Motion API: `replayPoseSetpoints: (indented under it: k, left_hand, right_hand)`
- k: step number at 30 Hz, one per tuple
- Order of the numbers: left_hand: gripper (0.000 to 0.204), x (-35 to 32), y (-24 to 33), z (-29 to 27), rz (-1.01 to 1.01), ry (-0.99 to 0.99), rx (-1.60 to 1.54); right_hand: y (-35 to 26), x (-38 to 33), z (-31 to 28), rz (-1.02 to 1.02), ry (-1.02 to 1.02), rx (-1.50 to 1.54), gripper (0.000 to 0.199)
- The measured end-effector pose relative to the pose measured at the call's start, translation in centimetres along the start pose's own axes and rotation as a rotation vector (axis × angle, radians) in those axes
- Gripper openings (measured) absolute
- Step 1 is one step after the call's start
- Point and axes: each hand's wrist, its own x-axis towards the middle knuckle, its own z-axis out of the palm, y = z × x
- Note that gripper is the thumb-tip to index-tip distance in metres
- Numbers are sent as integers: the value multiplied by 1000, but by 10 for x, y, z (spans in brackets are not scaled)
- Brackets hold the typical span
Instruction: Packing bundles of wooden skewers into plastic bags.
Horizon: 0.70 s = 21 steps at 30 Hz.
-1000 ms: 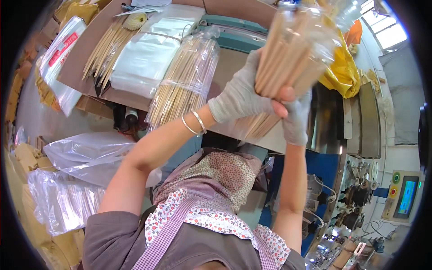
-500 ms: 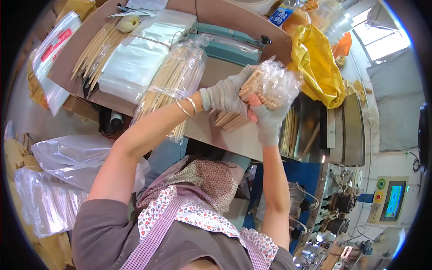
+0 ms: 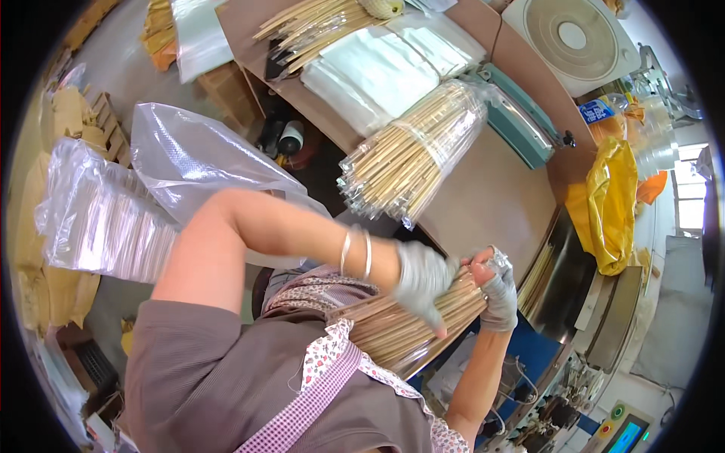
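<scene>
A long bundle of wooden chopsticks (image 3: pixel 377 325) in clear wrap lies slanted close against my apron. Across its upper side is my left hand (image 3: pixel 423 275), in a grey fingerless glove and blurred, with the thumb down the near side and the other fingers partly hidden. My right hand (image 3: pixel 498 291), also gloved, is closed around the bundle's far right end, where crumpled clear film shows by the fingers. On the table ahead, a second clear-bagged bundle of chopsticks (image 3: pixel 415 151) lies beside a stack of clear plastic bags (image 3: pixel 370 75).
A teal bag sealer (image 3: pixel 521 117) stands at the table's back edge, with a white fan (image 3: pixel 570 34) behind. Loose chopsticks (image 3: pixel 317 26) lie far left. A yellow bag (image 3: pixel 608 208) hangs at right, above machinery (image 3: pixel 544 408). A large clear bag (image 3: pixel 204 166) is at left.
Both hands have brought the chopstick bundle down from over the table toward my body, and it now lies lengthwise to the left. The view has turned, shifting the table contents rightward.
</scene>
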Motion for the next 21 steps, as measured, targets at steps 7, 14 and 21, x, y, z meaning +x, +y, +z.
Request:
replayPoseSetpoints:
  k: [7,14,21]
  left_hand:
    - [30,-16,-256,-146,-15,772,492]
    - [15,-12,-282,-153,-146,796,202]
    - [26,35,-156,-139,-19,777,-66]
  right_hand:
    - [-2,-15,12,-101,-26,-38,24]
    - [5,-6,5,-106,-65,41,23]
    - [24,-9,-20,-137,-21,54,29]
